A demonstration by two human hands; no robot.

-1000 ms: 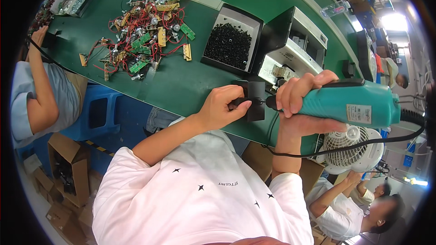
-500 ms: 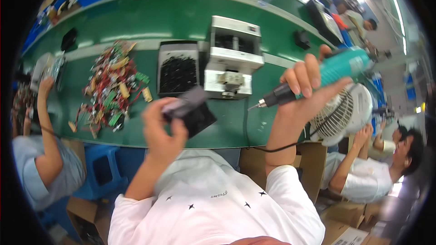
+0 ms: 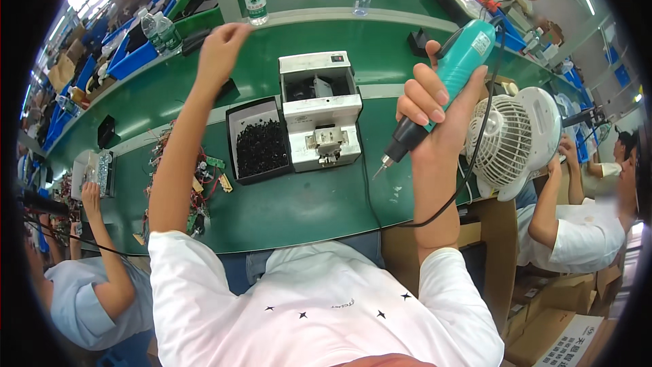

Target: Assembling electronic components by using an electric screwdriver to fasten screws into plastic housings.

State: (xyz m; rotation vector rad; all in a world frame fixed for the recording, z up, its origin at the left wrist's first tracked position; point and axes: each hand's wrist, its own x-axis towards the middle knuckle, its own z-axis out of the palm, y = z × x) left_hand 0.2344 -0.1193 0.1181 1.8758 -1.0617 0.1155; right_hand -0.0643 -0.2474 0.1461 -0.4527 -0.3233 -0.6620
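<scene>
Electric screwdriver (image 3: 466,54), held tip-down above the green bench (image 3: 319,207) in the right hand's (image 3: 446,127) wrapped grip, judged rigid, moderately heavy, best held mid-barrel; left hand (image 3: 225,42) raised forward, fingers curled, contents indeterminable.

The left forearm (image 3: 182,143) partly hides the wired boards (image 3: 198,185).

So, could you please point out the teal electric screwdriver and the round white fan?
Teal electric screwdriver (image 3: 460,64): head view, on its teal body, above the gripping fingers.
Round white fan (image 3: 504,139): head view, on its front grille.
</scene>
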